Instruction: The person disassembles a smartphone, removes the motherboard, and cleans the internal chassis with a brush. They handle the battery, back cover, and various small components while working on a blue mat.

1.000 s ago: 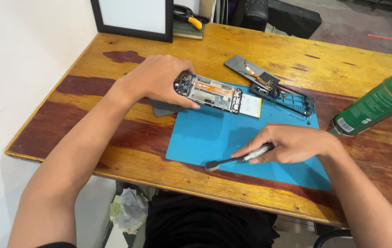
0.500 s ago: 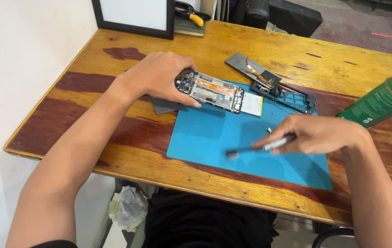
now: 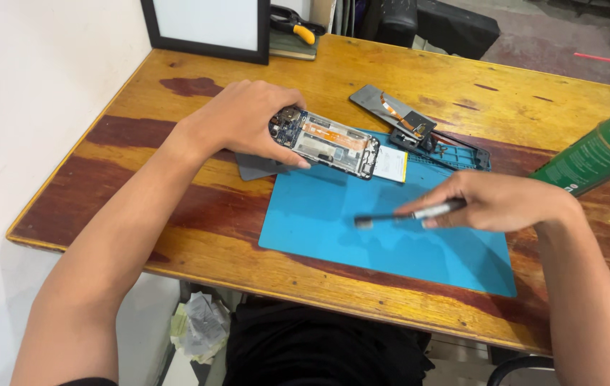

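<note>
While the left hand (image 3: 244, 118) clamps the camera end of the opened phone (image 3: 326, 141), that phone lies at the blue mat's (image 3: 391, 246) upper left corner, its long axis running from ten o'clock down to four o'clock, internals facing up. The right hand (image 3: 494, 201) pinches a slim tool (image 3: 405, 214) just above the mat; the tool lies nearly level, its blurred tip pointing to nine o'clock. A second dismantled phone part (image 3: 398, 114) and a dark frame (image 3: 455, 151) sit at one o'clock of the phone. A green spray can (image 3: 598, 154) leans at three o'clock on the wooden bench (image 3: 140, 143).
</note>
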